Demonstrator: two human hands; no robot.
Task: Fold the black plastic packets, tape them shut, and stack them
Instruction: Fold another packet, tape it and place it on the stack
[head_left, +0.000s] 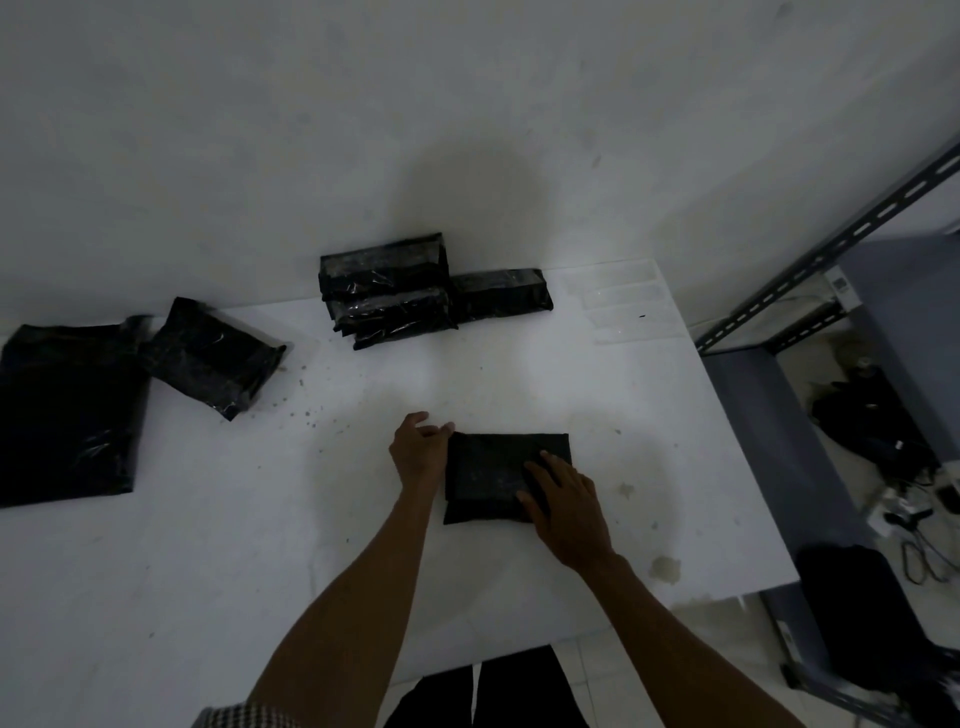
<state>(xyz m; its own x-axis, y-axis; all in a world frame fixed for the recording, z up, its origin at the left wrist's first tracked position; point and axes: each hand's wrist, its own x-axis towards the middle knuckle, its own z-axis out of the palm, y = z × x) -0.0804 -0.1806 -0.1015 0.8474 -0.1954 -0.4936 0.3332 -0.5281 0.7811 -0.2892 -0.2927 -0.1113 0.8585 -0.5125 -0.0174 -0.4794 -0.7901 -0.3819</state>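
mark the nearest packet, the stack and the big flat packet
nearest packet (488, 467), head view, bare top face
stack (387, 291), head view, top packet's face
big flat packet (67, 410), head view, its middle

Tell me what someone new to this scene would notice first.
Two bare hands work on a black packet near the front of the white table: the right hand lies flat on top, and the left hand is at its left edge. Behind them, against the wall, sits a stack of folded packets. Two loose packets lie at the far left.
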